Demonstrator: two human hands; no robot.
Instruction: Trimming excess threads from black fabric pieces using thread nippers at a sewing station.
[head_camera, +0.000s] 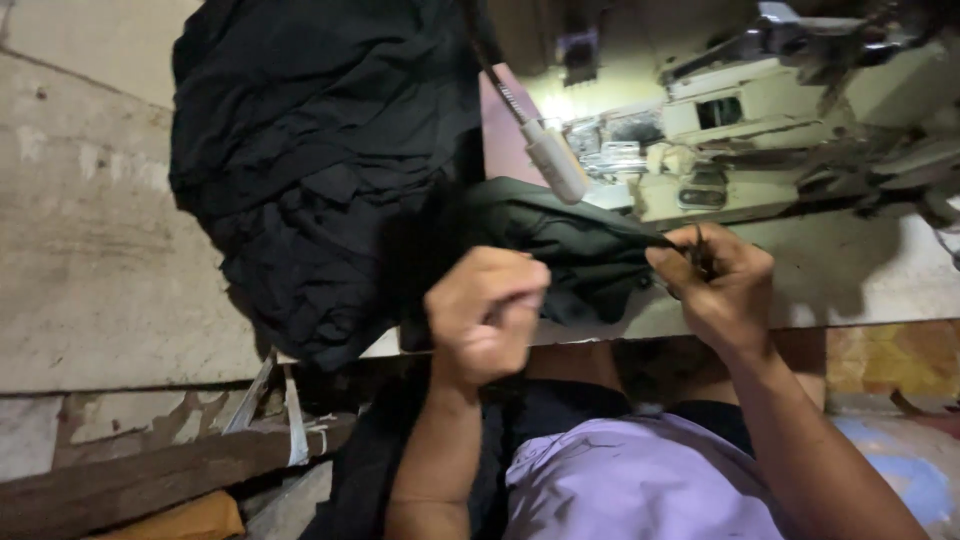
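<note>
My left hand (485, 315) is closed in a fist around a fold of black cloth (575, 245) at the front edge of the sewing table (850, 275). My right hand (715, 280) pinches the same cloth's stretched corner between thumb and fingers, a little to the right. The cloth runs taut between both hands and joins a large heap of black fabric (310, 160) piled at the table's left end. A sewing machine (790, 110) stands behind my hands, with a small lamp head (555, 160) on a flexible neck above the cloth.
A rough concrete wall (80, 230) fills the left side. Wooden planks (140, 480) and white strips lie on the floor at lower left. My lilac shirt (640, 480) and dark lap cloth show at the bottom. Patterned floor appears at the right.
</note>
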